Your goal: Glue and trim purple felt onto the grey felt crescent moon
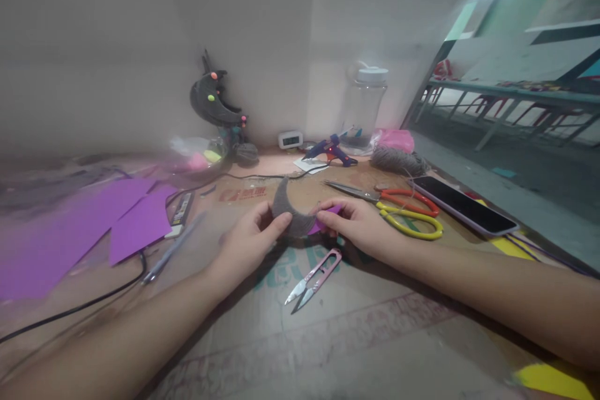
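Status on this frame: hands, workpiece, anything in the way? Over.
Left hand gripping gray crescent; right hand pinching purple piece at its end. Pink snips below, blades apart, clear of both hands.

Grey crescent (299,220) between left grip (248,234) and right grip (359,222)

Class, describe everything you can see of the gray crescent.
The gray crescent looks fuzzy and ribbed, as if wrapped in yarn. One tapered tip points up; its hollow side faces up and right. The left hand grips its outer curve, thumb on the front. At its right end, the right hand pinches a purple piece; whether the two are joined is unclear. Pink-handled snips lie nearer the viewer.
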Demonstrator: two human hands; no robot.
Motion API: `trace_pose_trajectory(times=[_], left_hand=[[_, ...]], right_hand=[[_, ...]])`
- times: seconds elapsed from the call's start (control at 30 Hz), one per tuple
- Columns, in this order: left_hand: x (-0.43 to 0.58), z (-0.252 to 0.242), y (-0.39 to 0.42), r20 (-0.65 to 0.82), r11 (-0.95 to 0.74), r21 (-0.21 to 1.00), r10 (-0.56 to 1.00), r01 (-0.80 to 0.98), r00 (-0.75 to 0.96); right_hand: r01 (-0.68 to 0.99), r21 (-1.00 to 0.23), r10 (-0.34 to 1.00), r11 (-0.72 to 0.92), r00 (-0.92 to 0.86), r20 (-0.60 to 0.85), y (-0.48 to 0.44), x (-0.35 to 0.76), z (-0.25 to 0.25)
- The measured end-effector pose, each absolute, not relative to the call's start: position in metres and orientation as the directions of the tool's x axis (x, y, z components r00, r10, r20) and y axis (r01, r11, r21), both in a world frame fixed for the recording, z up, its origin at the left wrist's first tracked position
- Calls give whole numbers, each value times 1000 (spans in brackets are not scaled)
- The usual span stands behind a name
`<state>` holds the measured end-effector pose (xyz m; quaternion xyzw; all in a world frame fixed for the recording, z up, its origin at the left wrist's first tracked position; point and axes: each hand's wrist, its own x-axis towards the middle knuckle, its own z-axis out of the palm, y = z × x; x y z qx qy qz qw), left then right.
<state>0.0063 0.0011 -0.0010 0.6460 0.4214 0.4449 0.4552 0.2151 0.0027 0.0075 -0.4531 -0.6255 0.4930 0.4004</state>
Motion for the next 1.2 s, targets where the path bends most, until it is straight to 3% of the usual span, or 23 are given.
trace_pose_trajectory(times=[0.3,0.6,1.2], left_hand=[[4,-3,-1,187,-245,953,939,178,289],[5,-3,-2,173,-240,952,933,188,314],[4,-5,0,178,-231,961,936,150,304]], right_hand=[[241,-963,965,119,-257,55,0,215,11],[340,-910,943,237,-307,131,-3,220,13],[314,-925,941,216,-319,111,-3,217,13]])
